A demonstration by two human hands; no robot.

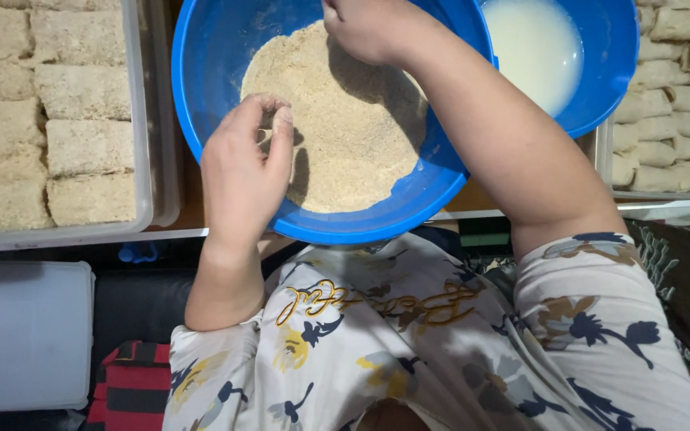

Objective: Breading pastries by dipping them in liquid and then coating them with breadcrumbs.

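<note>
Right hand (373, 28): fingertips cut off by top edge; grip not determinable. Left hand (241, 172): seen from the back, palm side hidden, fingertips bunched, contents if any not visible. Crumb bowl (217, 48): far rim out of frame. Second bowl (612, 56), left tray (141, 120), right tray (604, 152): cropped at edges.

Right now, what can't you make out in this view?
- Right hand: fingertips cut off by the top edge, head view.
- Anything under the right hand: hidden by it.
- Second blue bowl: partly behind the right forearm.
- Left hand: palm side hidden, so any pinch of breadcrumbs unclear.
</note>
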